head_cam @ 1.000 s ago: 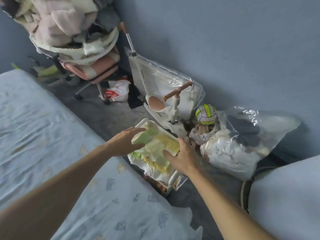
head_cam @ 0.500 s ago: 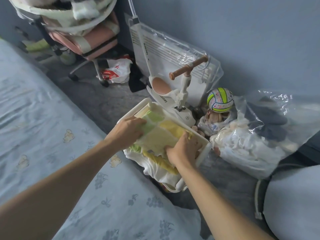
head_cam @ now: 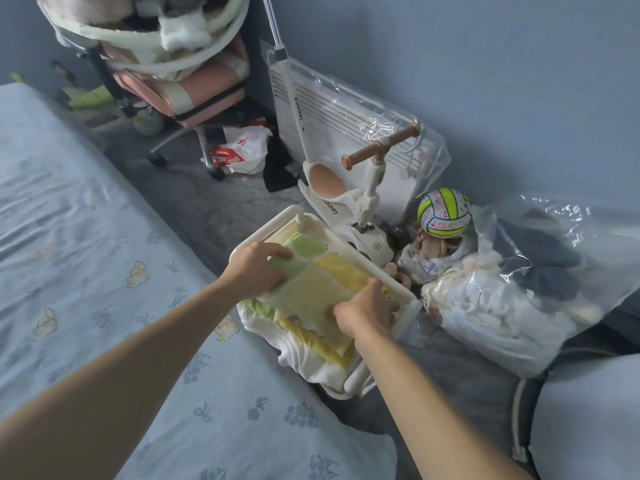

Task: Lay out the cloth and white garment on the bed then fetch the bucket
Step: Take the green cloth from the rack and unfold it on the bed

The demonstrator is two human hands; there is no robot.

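The left hand (head_cam: 254,270) grips the far edge of a folded cloth (head_cam: 313,289), with the fingers curled over the green part. The right hand (head_cam: 363,311) pinches the near edge of the same cloth. So two hands hold one cloth, and it has green and yellow squares. The cloth sits on top of one white basket (head_cam: 403,315), which is on the floor just beside the bed (head_cam: 86,271). A white garment (head_cam: 311,358) hangs out of the basket under the cloth.

Past the basket stands one white scooter (head_cam: 353,216). It says "lecoco" in two places, on the pole and by the seat. Behind it is one heater (head_cam: 332,112) wrapped in plastic. One striped ball (head_cam: 444,212) sits near a big clear bag (head_cam: 512,299) of clothes. One small bag (head_cam: 244,150) with red writing, too small to read, lies under the chair (head_cam: 180,88).
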